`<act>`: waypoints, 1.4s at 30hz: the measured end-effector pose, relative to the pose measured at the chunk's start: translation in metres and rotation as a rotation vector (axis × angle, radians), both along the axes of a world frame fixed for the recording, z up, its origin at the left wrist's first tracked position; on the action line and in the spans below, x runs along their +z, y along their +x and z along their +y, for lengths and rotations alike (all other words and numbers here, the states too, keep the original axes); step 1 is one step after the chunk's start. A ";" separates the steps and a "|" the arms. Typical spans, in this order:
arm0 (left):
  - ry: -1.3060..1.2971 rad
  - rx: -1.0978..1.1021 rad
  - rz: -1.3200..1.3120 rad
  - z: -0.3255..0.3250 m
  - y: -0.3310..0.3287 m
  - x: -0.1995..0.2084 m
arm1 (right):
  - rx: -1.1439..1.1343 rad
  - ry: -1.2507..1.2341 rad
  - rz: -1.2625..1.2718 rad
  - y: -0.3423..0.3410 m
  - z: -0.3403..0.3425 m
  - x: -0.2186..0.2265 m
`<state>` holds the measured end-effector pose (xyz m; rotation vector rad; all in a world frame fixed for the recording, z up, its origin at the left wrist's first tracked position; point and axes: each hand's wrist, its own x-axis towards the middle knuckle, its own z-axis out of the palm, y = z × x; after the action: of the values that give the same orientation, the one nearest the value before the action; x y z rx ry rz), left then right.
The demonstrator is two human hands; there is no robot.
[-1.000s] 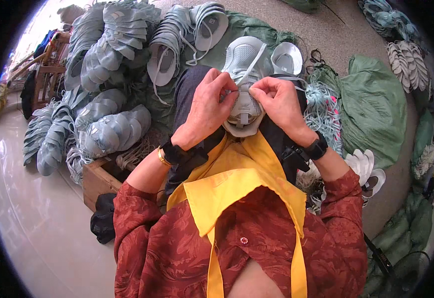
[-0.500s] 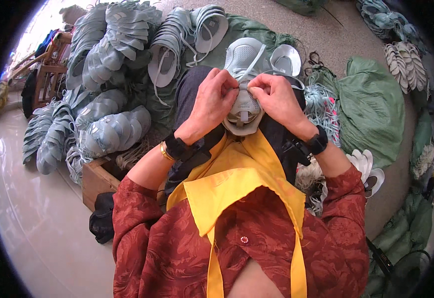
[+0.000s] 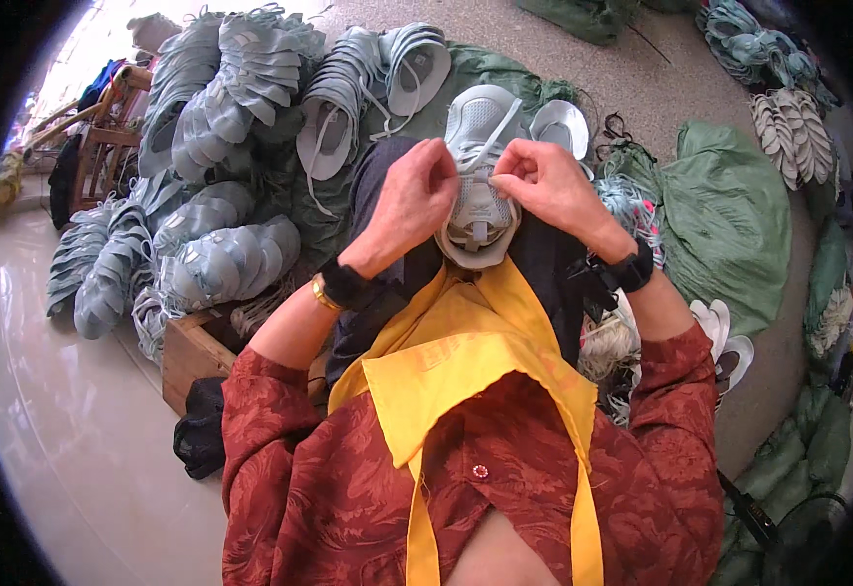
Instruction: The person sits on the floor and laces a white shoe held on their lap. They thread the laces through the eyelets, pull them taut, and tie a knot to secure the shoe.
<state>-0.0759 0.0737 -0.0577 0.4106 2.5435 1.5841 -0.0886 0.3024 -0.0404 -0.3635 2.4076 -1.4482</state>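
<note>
- Here the left hand (image 3: 415, 200) is curled into a loose fist, its fingertips pinched on the pale lace (image 3: 493, 146) of a grey shoe upper (image 3: 480, 210) that rests on the person's lap, on a dark cloth.
- The right hand (image 3: 543, 181) sits just beside it, thumb and forefinger pressed together on the same lace at the upper's throat; both hands are gripping, neither is slack.
- The shoe upper lies between and just below the two hands, its toe pointing away from the person and its heel opening toward the yellow apron (image 3: 465, 361).
- Beyond the hands, a second grey upper (image 3: 485, 112) lies touching the one being worked, and a pale insole (image 3: 560, 127) lies just past the right hand's knuckles.
- Out past the left hand, stacks of grey uppers (image 3: 221, 264) are piled well apart from the lap; a green sack (image 3: 729, 225) lies out past the right wrist.
- Risk, as I judge it: the lace is thin and held only at the fingertips, so an uneven pull could slip it out of the pinch or drag it back through an eyelet.
- The upper is unsupported except by the lap; a hard tug might tip it off toward the pile beyond.
- Loose lace ends could also snag on the neighbouring upper.
</note>
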 end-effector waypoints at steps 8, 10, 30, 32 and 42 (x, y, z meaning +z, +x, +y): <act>0.155 0.032 -0.287 -0.092 0.002 0.032 | 0.053 -0.087 0.017 -0.007 0.021 0.021; 0.137 0.107 -0.269 -0.115 0.005 0.048 | 0.074 -0.096 -0.008 -0.011 0.023 0.024; -0.105 0.444 -0.205 -0.290 0.037 0.053 | 0.240 -0.215 -0.122 -0.029 0.013 0.018; -0.223 0.497 -0.191 -0.315 0.042 0.050 | 0.178 -0.177 -0.119 -0.026 0.009 0.021; -0.508 0.519 -0.374 -0.353 0.051 0.029 | 0.265 0.088 0.616 -0.033 -0.010 0.010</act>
<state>-0.0253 -0.2789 -0.0283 -0.5797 2.7166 0.9171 -0.1213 0.2927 -0.0301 -1.2070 2.7165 -1.2295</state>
